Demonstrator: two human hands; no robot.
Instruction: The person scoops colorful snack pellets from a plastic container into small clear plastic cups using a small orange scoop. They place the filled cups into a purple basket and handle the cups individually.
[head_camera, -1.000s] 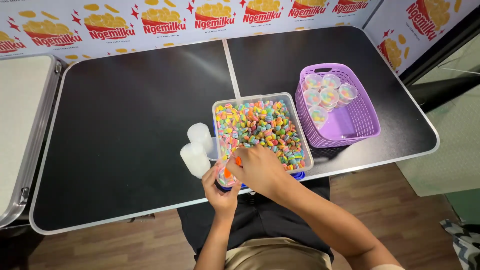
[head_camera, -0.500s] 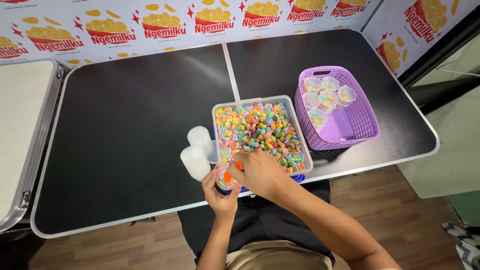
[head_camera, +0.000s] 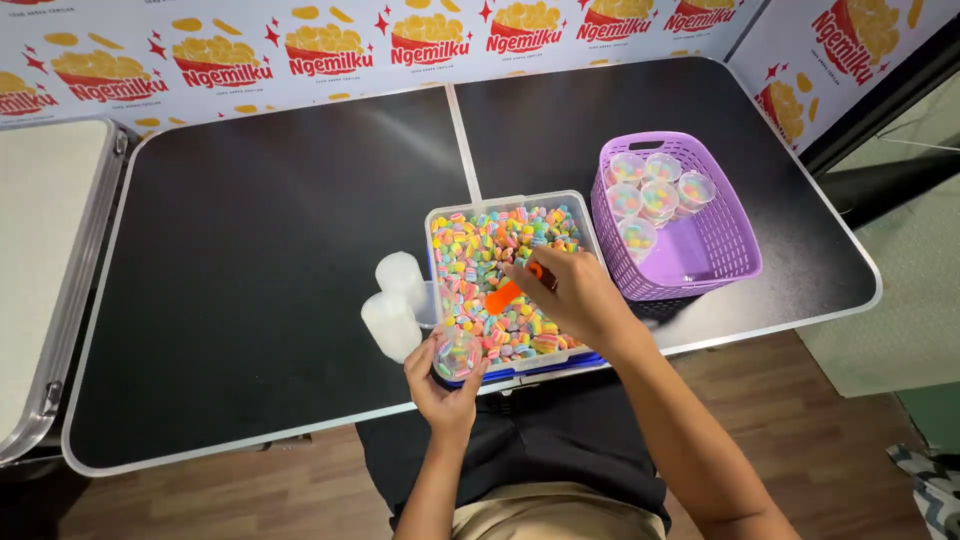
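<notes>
The right hand (head_camera: 580, 300) pinches an orange scoop (head_camera: 510, 290) over the candy tray (head_camera: 510, 205). The left hand (head_camera: 445, 385) wraps a small cup (head_camera: 456, 352) at the tray's near-left corner, on the black table (head_camera: 250, 250).

Tabletop (head_camera: 270, 250): matt black, faintly grainy surface, edged in a pale smooth metal-looking rim.

Tray (head_camera: 590, 225): clear glossy plastic walls, blue plastic beneath at the near edge. Candies (head_camera: 490, 250) inside: pastel striped pieces, matt, sugary-looking.

Scoop (head_camera: 512, 290): glossy orange plastic, held by the right hand (head_camera: 575, 300).

Small cup (head_camera: 456, 352): clear, shiny plastic, gripped by the left hand (head_camera: 445, 385).

Stacked cups (head_camera: 395, 300): translucent, milky plastic, smooth.

Basket (head_camera: 720, 250): lilac plastic, woven lattice walls, slight sheen. Filled cups (head_camera: 655, 190) in it: clear glossy plastic.

Floor (head_camera: 300, 490): wood-grain planks, low sheen.

Back wall panel (head_camera: 300, 45): printed, smooth, slightly glossy sheet.

Trousers (head_camera: 540, 450): dark matt cloth.
</notes>
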